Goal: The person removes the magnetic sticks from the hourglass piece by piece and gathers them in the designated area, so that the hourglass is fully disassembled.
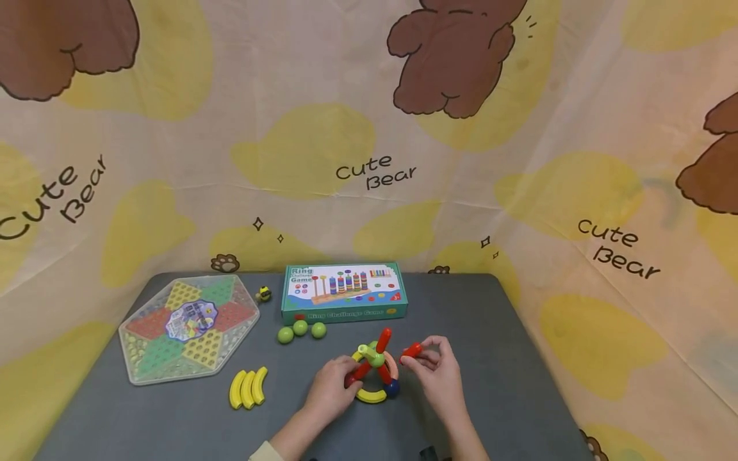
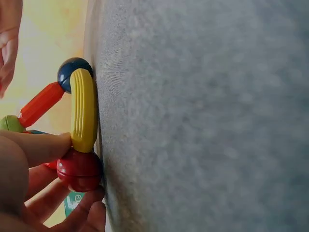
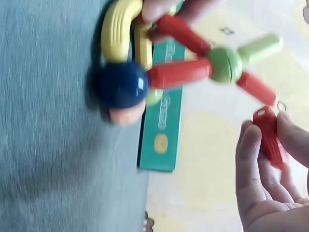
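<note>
On the grey table stands a toy frame of magnetic rods and balls. Yellow and pink curved rods form its base ring, with a blue ball point(image 1: 392, 388) and a red ball point(image 2: 79, 170) on it. Red rods rise to a green ball point(image 1: 377, 360) at the top, from which a light green rod point(image 3: 263, 48) and another red rod stick out. My left hand point(image 1: 331, 389) grips the frame at the red ball, thumb against the yellow curved rod point(image 2: 83, 111). Just right of the frame, my right hand point(image 1: 441, 374) pinches a loose red rod point(image 3: 271, 137) between thumb and fingers, apart from the frame.
Three yellow curved rods point(image 1: 248, 388) lie at the left. Three green balls point(image 1: 300, 328) sit before a green Ring Challenge Game box point(image 1: 344, 314). A hexagonal Chinese checkers board point(image 1: 147, 378) and a small bee toy point(image 1: 264, 294) lie farther left. Behind hangs a bear-print cloth point(image 1: 300, 147).
</note>
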A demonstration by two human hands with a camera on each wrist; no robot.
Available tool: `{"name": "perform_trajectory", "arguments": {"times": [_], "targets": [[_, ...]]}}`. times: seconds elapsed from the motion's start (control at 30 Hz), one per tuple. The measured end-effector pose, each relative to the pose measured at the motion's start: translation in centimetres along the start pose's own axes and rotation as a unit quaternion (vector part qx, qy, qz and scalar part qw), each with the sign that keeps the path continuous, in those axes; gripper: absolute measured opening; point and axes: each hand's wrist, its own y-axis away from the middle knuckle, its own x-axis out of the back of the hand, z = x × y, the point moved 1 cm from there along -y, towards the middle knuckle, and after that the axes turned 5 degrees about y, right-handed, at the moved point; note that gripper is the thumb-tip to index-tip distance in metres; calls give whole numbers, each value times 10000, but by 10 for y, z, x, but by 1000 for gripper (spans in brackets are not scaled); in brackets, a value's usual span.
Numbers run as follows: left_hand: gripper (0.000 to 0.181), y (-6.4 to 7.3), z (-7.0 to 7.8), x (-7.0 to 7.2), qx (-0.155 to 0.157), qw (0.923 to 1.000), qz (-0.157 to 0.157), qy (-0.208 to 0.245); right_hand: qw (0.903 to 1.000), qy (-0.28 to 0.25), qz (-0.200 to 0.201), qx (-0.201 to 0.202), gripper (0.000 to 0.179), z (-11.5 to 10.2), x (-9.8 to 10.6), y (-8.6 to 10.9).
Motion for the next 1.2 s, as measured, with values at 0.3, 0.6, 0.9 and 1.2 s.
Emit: {"name": "perform_trajectory", "arguments": {"times": [0.3,0.6,0.9,1.2], "targets": [[36,-1,-8,8,186,9995,133,215,9981,603,66,-59,39,12,21,-11],[46,-2,-7,8,653,9978,137,-23,9921,1245,-99,-114,35,35,34,-28],[49,-3,-10,5,655,9974,306,46,9794,1998,-215,-172,31,64,45,-43],[45,-5,-5,7,663,9971,357,147,9615,2736,-115,-213,25,73,49,-52]]}}
